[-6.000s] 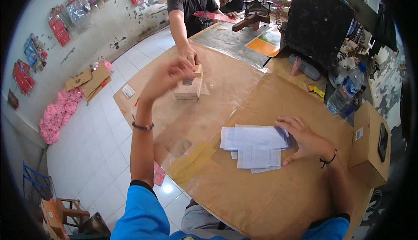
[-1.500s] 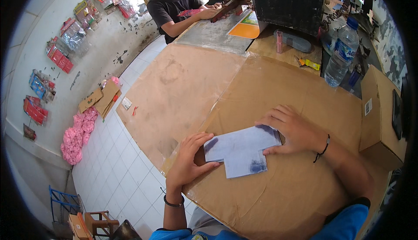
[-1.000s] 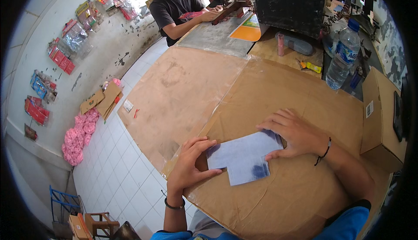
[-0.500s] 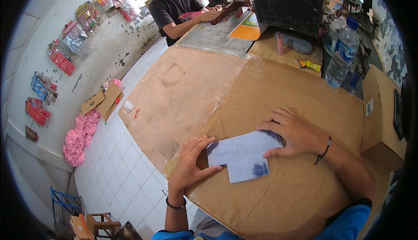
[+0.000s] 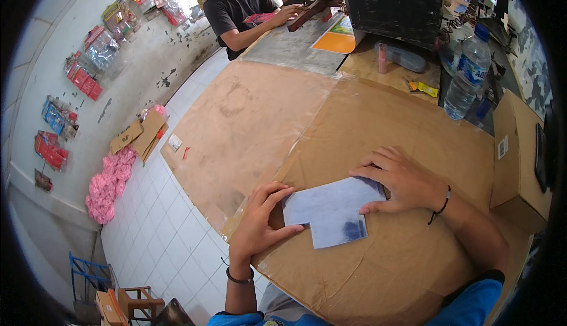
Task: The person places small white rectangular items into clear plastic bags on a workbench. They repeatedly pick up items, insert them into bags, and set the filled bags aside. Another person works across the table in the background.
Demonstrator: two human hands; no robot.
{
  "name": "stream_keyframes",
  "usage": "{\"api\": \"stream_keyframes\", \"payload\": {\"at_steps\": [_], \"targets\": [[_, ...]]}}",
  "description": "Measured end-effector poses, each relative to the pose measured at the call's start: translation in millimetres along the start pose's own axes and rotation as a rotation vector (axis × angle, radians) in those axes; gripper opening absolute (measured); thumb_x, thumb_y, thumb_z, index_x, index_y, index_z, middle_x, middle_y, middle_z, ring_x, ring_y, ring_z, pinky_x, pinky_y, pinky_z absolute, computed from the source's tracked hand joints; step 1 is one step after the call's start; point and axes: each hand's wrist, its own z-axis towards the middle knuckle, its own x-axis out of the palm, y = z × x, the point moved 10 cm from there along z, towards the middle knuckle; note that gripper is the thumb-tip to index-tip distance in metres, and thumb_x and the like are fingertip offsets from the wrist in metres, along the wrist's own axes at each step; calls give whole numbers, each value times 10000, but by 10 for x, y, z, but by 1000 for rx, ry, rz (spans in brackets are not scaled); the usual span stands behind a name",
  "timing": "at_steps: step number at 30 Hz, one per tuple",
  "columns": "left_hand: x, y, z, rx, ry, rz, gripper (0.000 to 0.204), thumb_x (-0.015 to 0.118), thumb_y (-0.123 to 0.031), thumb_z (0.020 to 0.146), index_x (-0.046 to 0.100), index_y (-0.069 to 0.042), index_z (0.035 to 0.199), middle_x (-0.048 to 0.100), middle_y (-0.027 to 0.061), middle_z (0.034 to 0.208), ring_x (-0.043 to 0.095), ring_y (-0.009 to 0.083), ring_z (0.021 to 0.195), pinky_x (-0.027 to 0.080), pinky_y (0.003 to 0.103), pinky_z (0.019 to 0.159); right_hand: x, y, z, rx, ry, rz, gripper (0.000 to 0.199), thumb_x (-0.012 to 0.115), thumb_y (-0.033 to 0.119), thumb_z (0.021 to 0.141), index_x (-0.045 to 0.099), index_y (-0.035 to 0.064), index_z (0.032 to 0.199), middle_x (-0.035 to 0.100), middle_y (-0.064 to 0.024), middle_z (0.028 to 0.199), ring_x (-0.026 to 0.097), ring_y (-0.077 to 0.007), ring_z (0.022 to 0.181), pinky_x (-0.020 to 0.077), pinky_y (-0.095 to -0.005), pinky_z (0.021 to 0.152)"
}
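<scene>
Head view looks down on a wide table (image 5: 248, 119) covered in taped sheets of brown cardboard, its left edge running beside a white tiled floor (image 5: 159, 231). At the far edge a person in a dark shirt (image 5: 239, 13) leans on the table, hands on some reddish items. A brown cardboard box (image 5: 520, 154) sits at the right edge, and a clear plastic water bottle (image 5: 466, 78) stands near the far right corner. Close to the near edge lies a small stack of pale bluish paper sheets (image 5: 333, 211) — flat on the cardboard, the lower sheet sticking out toward the person. The left hand (image 5: 260, 225) presses the stack's left end, fingers spread and flat, its grip open rather than closed around anything. The right hand (image 5: 401, 178) rests on the stack's right end — fingers flat on top, thumb along the near side, holding the sheets down.
</scene>
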Motion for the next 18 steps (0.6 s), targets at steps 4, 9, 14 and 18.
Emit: {"api": "stream_keyframes", "payload": {"at_steps": [4,9,14,18], "targets": [[-12,-29,12,18,-1,22,776,931,-270,648,617,-71,1329,549,119,1338,485,310,1309,400,421,1117,11,-13,-5,18,20,9,666,739,564,834,638,68,1267,612,-124,1183,537,-307,1162,400,-432,1026],[4,-20,7,22,3,14,781,933,-275,647,616,-72,1331,547,116,1339,484,314,1309,398,423,1118,33,-20,-17,9,29,19,653,737,566,835,643,71,1249,612,-118,1175,538,-305,1154,405,-430,1014],[9,-24,-1,30,14,46,787,933,-288,645,622,-67,1334,542,121,1344,476,323,1318,397,426,1119,13,-11,-9,5,16,5,659,737,567,834,637,66,1250,612,-117,1171,541,-304,1147,408,-427,1003],[2,-11,0,-20,0,33,791,935,-294,641,629,-60,1331,543,129,1340,473,328,1322,398,430,1118,12,-16,-14,9,7,1,666,737,570,834,632,66,1257,612,-119,1173,541,-303,1148,407,-425,1002]]}}
